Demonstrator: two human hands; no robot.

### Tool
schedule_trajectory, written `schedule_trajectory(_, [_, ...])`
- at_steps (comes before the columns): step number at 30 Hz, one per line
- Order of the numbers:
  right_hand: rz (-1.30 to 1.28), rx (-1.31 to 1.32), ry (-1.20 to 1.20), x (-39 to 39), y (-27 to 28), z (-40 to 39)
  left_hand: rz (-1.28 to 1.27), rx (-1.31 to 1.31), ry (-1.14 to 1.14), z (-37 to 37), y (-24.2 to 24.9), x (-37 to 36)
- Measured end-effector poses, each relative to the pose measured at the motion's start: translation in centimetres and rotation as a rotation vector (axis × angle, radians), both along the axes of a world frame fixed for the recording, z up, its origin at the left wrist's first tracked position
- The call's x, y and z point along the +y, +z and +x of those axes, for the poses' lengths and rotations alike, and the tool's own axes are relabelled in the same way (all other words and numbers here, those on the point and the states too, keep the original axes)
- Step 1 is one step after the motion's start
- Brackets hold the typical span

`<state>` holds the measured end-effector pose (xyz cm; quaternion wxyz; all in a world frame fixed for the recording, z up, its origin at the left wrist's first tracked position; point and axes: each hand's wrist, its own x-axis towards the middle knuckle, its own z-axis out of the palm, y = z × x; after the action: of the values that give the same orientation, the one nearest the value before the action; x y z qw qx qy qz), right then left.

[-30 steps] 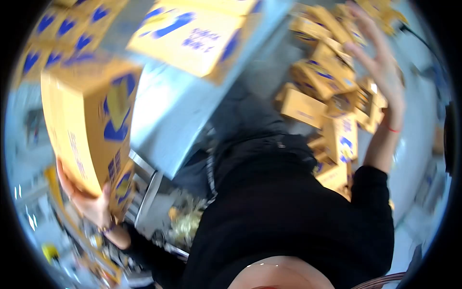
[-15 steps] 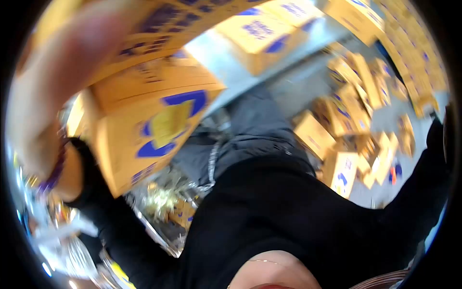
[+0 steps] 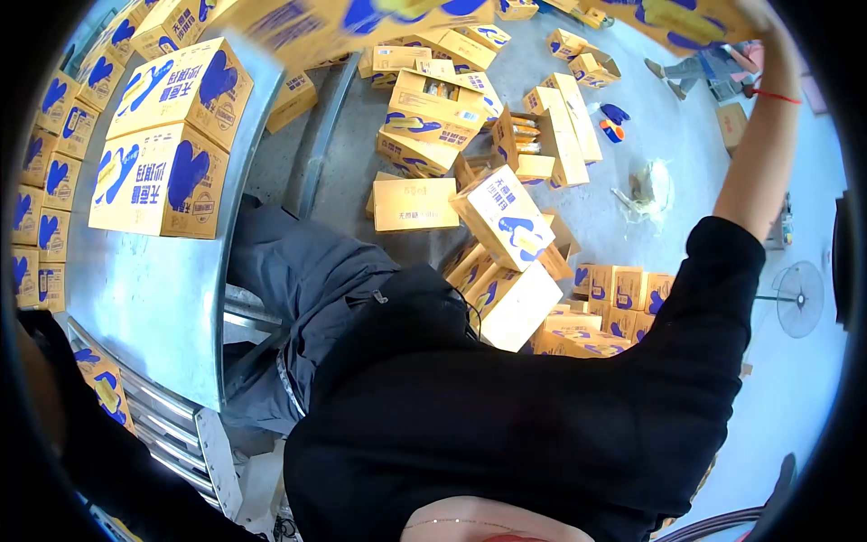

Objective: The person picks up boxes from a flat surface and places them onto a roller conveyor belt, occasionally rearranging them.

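At the top right my right hand (image 3: pixel 761 25), with a red string on its wrist, is raised against the end of a printed cardboard box (image 3: pixel 691 23). Its fingers close round the box's edge, partly cut off by the frame. Another cardboard box (image 3: pixel 379 23), blurred, fills the top middle close to the camera. My left hand (image 3: pixel 38 388) is a dark, vignetted shape at the left edge, its fingers hidden. Nearest to that arm are a metal table (image 3: pixel 153 289) and a roller conveyor (image 3: pixel 172 425). Two stacked cardboard boxes (image 3: pixel 167 176) stand on the table.
Many cartons lie heaped on the floor ahead, including an open carton (image 3: pixel 533 135) with packets inside. Stacked cartons (image 3: pixel 54 190) line the left. A fan (image 3: pixel 800 299), a crumpled plastic bag (image 3: pixel 652 188) and another person's legs (image 3: pixel 691 70) show on the right.
The view has swung round and sharpened, bringing the metal table to the left. My left hand has gone from large beside a box to the dark left edge; my right hand has come into view.
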<state>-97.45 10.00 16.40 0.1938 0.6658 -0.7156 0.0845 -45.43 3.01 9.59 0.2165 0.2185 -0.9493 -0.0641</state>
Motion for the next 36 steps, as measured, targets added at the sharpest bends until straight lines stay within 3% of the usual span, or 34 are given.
schedule_trajectory(3, [0.066,-0.021,0.001,-1.6,-4.7,-3.6,0.09,-0.016,-0.124,-1.1,-1.6,-1.7])
schedule_trajectory(6, [0.15,-0.036,0.093,-4.3,-16.3,-10.8,0.301,-0.039,-0.218,1.6,-6.4,-3.3])
schedule_trajectory(10, [0.134,0.107,0.138,-7.2,-41.1,-20.6,0.723,-0.266,0.078,9.9,-12.1,-0.4])
schedule_trajectory(11, [0.244,0.064,-0.034,-7.2,-49.6,-23.6,0.78,-0.234,0.154,12.0,-12.5,0.2])
schedule_trajectory(13, [0.441,-0.067,-0.23,-4.9,-55.4,-24.1,0.849,-0.193,0.269,15.6,-12.7,1.0])
schedule_trajectory(15, [0.521,-0.176,-0.32,-3.8,-57.8,-23.3,0.961,-0.247,0.534,18.6,-10.0,1.0])
schedule_trajectory(18, [0.534,-0.299,-0.348,-3.3,-57.5,-22.2,0.893,0.001,0.871,25.9,-9.8,0.4])
schedule_trajectory(19, [0.527,-0.345,-0.347,-3.2,-56.7,-21.8,0.708,0.057,0.889,29.5,-10.7,-0.9])
schedule_trajectory(21, [0.502,-0.412,-0.363,-3.3,-54.3,-20.7,0.635,0.362,1.119,34.3,-11.1,-3.5])
schedule_trajectory(22, [0.477,-0.444,-0.373,-3.4,-52.2,-19.1,0.46,0.368,1.194,40.5,-13.0,-5.6])
schedule_trajectory(25, [0.222,-0.449,-0.129,-9.2,-53.0,-18.9,-0.11,-0.213,1.433,50.2,-14.2,-9.9])
schedule_trajectory(27, [-0.012,-0.503,0.038,-13.8,-44.0,-8.9,-0.317,-0.457,1.563,52.9,-15.8,-10.2])
schedule_trajectory(28, [-0.053,-0.618,0.128,-15.8,-39.9,-3.8,-0.024,-0.708,1.563,57.2,-16.8,-10.5])
schedule_trajectory(30, [-0.048,-0.806,0.286,-19.0,-32.6,6.1,0.298,-0.214,1.717,53.5,-18.6,-9.8])
schedule_trajectory(32, [0.044,-0.938,0.43,-22.6,-28.8,12.8,-0.023,-0.033,1.586,51.4,-19.8,-7.1])
schedule_trajectory(34, [0.086,-0.991,0.524,-26.6,-26.8,17.6,-0.132,0.547,1.429,46.2,-20.8,-1.7])
schedule_trajectory(36, [0.415,-1.057,0.531,-30.0,-25.1,22.2,-0.269,0.749,1.27,38.3,-22.3,3.2])
